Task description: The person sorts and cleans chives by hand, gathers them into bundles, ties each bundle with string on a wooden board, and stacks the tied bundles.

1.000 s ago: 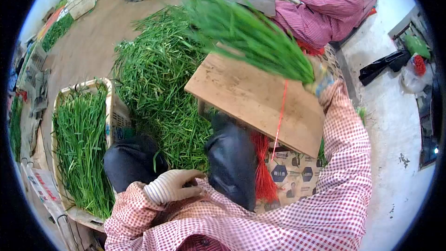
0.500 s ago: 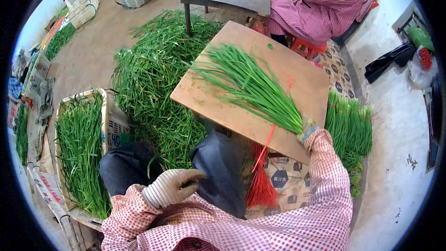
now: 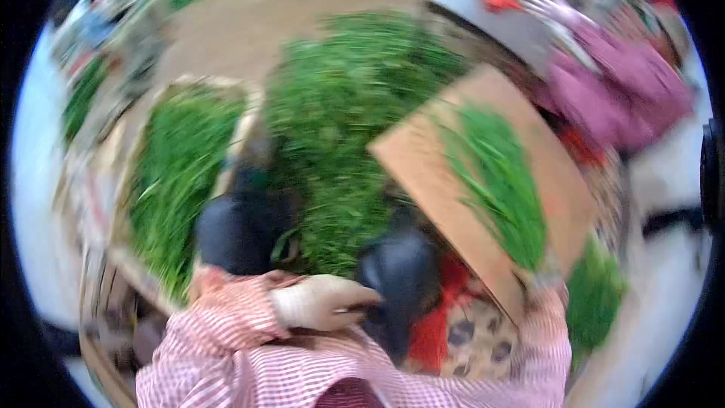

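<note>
A bunch of garlic chives (image 3: 502, 185) lies across a tan board (image 3: 423, 143), its leaf tips fanned toward the far side. My right hand (image 3: 538, 279), gloved and blurred, is closed around the bunch's base at the board's near right edge. In a white glove, my left hand (image 3: 328, 304) hovers in front of my body over my lap. Its fingers are loosely bent with a narrow gap to the thumb, and nothing shows in it.
Loose green leaves (image 3: 340, 121) are heaped on the floor. A crate (image 3: 253, 98) of greens stands left; more bunches (image 3: 593, 295) stand right. Red ties (image 3: 434, 325) hang below the board. Another person (image 3: 604, 91) sits at a metal table (image 3: 483, 11).
The view has swung left and blurred, so the board and chives appear farther right. My right hand stays at the bunch's base; my left hand remains over my lap.
</note>
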### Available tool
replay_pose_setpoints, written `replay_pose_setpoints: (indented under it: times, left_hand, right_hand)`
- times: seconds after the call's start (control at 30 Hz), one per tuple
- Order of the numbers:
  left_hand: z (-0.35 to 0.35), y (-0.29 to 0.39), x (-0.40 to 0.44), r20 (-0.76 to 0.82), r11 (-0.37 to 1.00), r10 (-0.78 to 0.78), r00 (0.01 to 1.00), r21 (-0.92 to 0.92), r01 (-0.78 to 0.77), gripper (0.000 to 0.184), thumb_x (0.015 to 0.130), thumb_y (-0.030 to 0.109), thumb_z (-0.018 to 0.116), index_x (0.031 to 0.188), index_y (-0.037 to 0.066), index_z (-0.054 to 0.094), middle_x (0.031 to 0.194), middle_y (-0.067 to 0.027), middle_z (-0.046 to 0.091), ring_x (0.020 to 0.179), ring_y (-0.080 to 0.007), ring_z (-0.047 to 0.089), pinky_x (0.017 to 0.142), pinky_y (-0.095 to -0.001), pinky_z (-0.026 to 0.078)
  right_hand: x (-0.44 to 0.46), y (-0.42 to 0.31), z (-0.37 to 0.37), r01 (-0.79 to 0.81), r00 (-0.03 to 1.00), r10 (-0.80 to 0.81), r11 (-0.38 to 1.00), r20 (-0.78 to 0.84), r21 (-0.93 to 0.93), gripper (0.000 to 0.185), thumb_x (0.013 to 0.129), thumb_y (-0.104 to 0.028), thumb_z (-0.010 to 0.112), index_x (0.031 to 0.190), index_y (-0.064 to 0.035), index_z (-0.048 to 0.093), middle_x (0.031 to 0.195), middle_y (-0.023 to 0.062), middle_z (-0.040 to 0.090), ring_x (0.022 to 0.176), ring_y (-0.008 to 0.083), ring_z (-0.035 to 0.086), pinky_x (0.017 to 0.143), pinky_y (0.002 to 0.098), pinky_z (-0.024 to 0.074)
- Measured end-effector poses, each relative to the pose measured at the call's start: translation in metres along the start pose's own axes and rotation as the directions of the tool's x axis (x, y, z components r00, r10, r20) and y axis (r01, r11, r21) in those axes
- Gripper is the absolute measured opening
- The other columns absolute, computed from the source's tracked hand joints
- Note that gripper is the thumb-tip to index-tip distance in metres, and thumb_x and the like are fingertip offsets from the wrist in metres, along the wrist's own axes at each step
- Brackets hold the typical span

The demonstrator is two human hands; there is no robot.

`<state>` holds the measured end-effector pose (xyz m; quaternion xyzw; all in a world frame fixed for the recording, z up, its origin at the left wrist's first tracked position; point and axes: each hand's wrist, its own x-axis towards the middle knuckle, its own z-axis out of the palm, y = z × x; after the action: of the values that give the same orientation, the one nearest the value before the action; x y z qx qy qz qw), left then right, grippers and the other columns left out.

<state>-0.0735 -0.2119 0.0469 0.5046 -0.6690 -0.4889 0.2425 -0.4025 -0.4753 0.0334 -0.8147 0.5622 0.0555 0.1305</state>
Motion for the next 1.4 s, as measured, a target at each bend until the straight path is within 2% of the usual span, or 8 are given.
replay_pose_setpoints:
  times: [0.37,0.53,0.73,0.83,0.97,1.13,1.3,1.4]
  left_hand:
    - [0.031,0.000,-0.065,-0.289,0.982,0.110,0.951,-0.114,-0.148,0.033,0.085,0.012,0.056,0.117,0.001,0.057,0.100,-0.0222,0.063,0.095,-0.0374,0.061,0.080,-0.0418,0.049]
    - [0.046,-0.011,-0.138,-0.661,0.935,0.063,0.747,-0.222,-0.275,0.029,0.082,0.011,0.057,0.110,0.005,0.061,0.095,-0.0177,0.065,0.091,-0.0351,0.063,0.077,-0.0410,0.050]
    - [0.068,-0.022,-0.185,-0.796,0.896,0.026,0.605,-0.249,-0.367,0.027,0.086,0.012,0.057,0.111,0.004,0.061,0.098,-0.0153,0.065,0.092,-0.0304,0.064,0.079,-0.0365,0.051]
    - [0.076,-0.030,-0.211,-0.863,0.887,-0.049,0.503,-0.269,-0.376,0.026,0.088,0.014,0.057,0.111,0.004,0.061,0.098,-0.0143,0.066,0.092,-0.0306,0.064,0.080,-0.0369,0.051]
    - [0.095,-0.048,-0.262,-0.949,0.959,-0.101,0.299,-0.173,-0.224,0.030,0.087,0.017,0.060,0.116,0.007,0.060,0.099,-0.0135,0.066,0.091,-0.0307,0.064,0.079,-0.0386,0.052]
    - [0.129,-0.070,-0.282,-0.974,0.949,-0.191,0.125,-0.216,-0.231,0.030,0.087,0.018,0.059,0.116,0.009,0.060,0.102,-0.0146,0.066,0.090,-0.0319,0.065,0.078,-0.0403,0.053]
    - [0.129,-0.075,-0.293,-0.942,0.888,-0.281,0.182,-0.328,-0.323,0.030,0.088,0.020,0.059,0.116,0.009,0.060,0.101,-0.0155,0.066,0.089,-0.0320,0.065,0.078,-0.0398,0.053]
    - [0.135,-0.086,-0.286,-0.968,0.907,-0.249,0.018,-0.240,-0.345,0.031,0.088,0.020,0.059,0.116,0.010,0.061,0.099,-0.0159,0.067,0.088,-0.0313,0.065,0.076,-0.0404,0.053]
  right_hand:
    - [0.095,-0.004,-0.012,0.113,0.991,-0.131,0.945,-0.040,-0.307,0.094,0.067,-0.029,0.081,0.143,-0.0045,0.033,0.142,0.0218,0.042,0.131,0.0357,0.042,0.109,0.0427,0.0353]
    - [0.128,-0.056,-0.060,0.344,0.920,-0.387,0.874,-0.064,-0.342,0.084,0.070,-0.026,0.079,0.141,-0.0040,0.039,0.140,0.0210,0.044,0.131,0.0360,0.042,0.108,0.0434,0.0349]
    - [0.032,-0.406,0.014,0.924,0.377,-0.926,0.374,0.031,-0.084,0.062,0.072,-0.014,0.078,0.129,-0.0073,0.054,0.133,0.0166,0.053,0.129,0.0346,0.044,0.110,0.0439,0.0351]
    - [-0.052,-0.543,0.060,0.997,-0.072,-0.996,-0.071,0.058,0.022,0.055,0.073,-0.015,0.076,0.123,-0.0057,0.057,0.128,0.0164,0.055,0.127,0.0367,0.044,0.108,0.0448,0.0364]
    - [-0.136,-0.631,0.108,0.931,-0.360,-0.918,-0.365,0.164,-0.001,0.066,0.069,-0.030,0.080,0.126,-0.0095,0.054,0.131,0.0145,0.052,0.128,0.0404,0.041,0.106,0.0493,0.0368]
    - [-0.184,-0.669,0.169,0.912,-0.174,-0.823,-0.341,0.541,-0.226,0.102,0.067,-0.057,0.076,0.144,-0.0065,0.032,0.147,0.0129,0.037,0.139,0.0369,0.026,0.115,0.0469,0.0208]
    - [-0.193,-0.631,0.221,0.796,-0.173,-0.651,-0.534,0.739,-0.284,0.087,0.080,-0.051,0.064,0.147,-0.0096,0.027,0.151,0.0109,0.032,0.142,0.0323,0.022,0.113,0.0592,0.0123]
    - [-0.194,-0.653,0.182,0.828,-0.243,-0.597,-0.538,0.764,-0.157,0.083,0.076,-0.052,0.068,0.144,-0.0168,0.035,0.146,0.0113,0.039,0.138,0.0345,0.031,0.111,0.0610,0.0174]
